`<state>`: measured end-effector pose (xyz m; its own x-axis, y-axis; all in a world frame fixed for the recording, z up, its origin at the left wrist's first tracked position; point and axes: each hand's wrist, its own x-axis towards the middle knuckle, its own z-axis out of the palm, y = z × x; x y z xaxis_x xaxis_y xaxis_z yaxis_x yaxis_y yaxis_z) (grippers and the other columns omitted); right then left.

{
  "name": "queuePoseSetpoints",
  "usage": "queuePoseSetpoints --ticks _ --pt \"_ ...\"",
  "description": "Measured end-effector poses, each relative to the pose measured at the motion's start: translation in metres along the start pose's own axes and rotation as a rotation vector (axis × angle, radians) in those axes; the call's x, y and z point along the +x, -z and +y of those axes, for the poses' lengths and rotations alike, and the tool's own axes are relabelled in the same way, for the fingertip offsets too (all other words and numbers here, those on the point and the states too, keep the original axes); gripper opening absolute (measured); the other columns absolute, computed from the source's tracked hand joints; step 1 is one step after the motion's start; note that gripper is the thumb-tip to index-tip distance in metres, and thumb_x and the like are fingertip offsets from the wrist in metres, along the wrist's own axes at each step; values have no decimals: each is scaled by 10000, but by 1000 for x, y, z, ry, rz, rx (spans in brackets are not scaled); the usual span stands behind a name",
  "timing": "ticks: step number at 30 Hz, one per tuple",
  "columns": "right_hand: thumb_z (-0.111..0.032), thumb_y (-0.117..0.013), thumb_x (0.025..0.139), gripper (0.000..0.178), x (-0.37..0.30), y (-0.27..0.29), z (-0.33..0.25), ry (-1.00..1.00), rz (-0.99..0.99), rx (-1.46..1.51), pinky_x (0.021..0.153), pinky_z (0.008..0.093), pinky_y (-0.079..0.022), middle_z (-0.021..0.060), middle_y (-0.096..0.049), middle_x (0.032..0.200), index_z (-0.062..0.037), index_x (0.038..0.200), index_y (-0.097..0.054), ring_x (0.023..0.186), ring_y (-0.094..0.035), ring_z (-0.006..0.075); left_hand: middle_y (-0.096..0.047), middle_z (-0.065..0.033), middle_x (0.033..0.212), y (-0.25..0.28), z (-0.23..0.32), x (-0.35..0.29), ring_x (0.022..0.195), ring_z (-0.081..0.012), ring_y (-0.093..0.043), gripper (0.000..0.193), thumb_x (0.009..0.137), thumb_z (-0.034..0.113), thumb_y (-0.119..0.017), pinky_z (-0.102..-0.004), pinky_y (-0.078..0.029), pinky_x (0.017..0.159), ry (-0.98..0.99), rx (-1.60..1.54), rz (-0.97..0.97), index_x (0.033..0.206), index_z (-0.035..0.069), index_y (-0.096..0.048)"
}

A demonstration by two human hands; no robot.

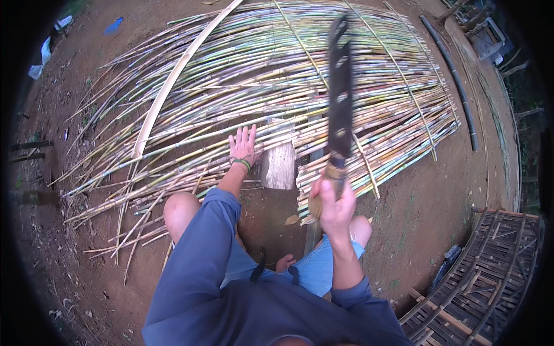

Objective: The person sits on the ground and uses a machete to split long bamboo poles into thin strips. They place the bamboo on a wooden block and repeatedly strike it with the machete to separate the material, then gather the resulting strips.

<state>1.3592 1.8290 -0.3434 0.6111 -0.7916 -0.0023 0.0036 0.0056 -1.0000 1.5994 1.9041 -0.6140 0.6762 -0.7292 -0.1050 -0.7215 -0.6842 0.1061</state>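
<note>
My right hand [336, 209] is wrapped round the handle of a machete [340, 92], whose dark blade has a row of holes and points up and away from me, blurred by motion. Resting on thin bamboo poles [202, 151], my left hand [243, 144] lies flat with its fingers stretched out. A pale wooden block [279, 164] sits under the pole ends between my two hands, just right of the left one. Cut pole ends show to the right of the block, below the blade.
Split bamboo strips [405, 75] cross the wide mat of poles. One broad pale strip [176, 78] lies over its left side. A dark pipe-like pole [453, 75] is on the ground at right. A slatted bamboo platform [490, 277] stands lower right.
</note>
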Motion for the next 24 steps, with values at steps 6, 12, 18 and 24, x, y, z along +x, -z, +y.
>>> queuePoseSetpoints --ticks 6,12,18,24 --pt "-393 -634 939 544 -36 22 188 -57 147 -898 746 358 -550 204 -688 851 104 1160 -605 805 -698 294 -327 -132 1556 5 17 15 1461 -327 -278 1011 836 503 -721 -602 -208 1148 -28 -53 17 1597 175 -143" --pt "-401 -578 989 461 -16 13 89 -542 -5 -386 549 326 -491 72 -592 570 -6 756 -613 523 -602 170 -321 -108 1572 -4 14 9 1476 -317 -270 806 947 276 -580 -585 -204 1169 22 21 -100 1603 194 -121" --pt "-443 -634 969 456 20 -4 35 447 -42 338 612 303 -470 29 -589 785 8 1007 -574 675 -551 132 -338 -117 1557 -11 3 5 1472 -319 -269 726 946 128 -516 -601 -209 1147 28 -50 24 1592 210 -196" --pt "-511 -563 977 563 -2 15 157 -604 -70 -604 568 355 -500 88 -572 534 21 807 -638 515 -624 194 -320 -124 1572 1 4 28 1475 -316 -265 741 940 120 -504 -592 -207 1155 33 38 41 1596 202 -170"
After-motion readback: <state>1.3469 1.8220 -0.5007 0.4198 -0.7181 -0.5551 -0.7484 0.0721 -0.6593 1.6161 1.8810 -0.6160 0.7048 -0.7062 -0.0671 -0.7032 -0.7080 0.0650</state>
